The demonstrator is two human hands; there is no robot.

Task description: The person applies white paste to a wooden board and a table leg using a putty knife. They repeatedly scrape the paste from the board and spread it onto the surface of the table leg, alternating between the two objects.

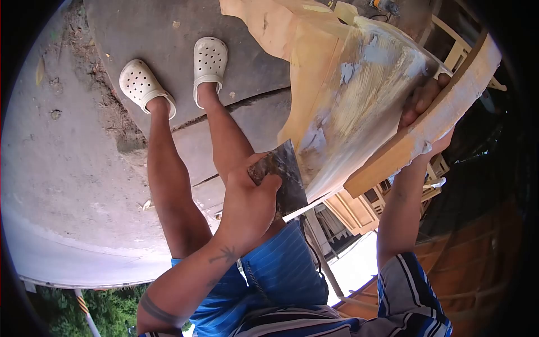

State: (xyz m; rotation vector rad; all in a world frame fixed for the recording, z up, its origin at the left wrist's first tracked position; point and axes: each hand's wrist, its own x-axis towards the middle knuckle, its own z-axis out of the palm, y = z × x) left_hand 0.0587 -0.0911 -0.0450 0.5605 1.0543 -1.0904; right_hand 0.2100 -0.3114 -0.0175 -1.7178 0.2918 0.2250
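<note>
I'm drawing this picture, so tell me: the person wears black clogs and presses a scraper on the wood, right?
No: the clogs are white, not black, as the head view shows. The left hand does press the scraper on the wood.

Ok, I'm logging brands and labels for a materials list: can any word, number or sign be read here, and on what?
None can be read.
The scraper in the left hand, the wooden piece gripped by the right hand and the white clogs show no lettering.
The forearm tattoo is a small figure, not letters.
The object at the top edge is too blurred to read.
</note>
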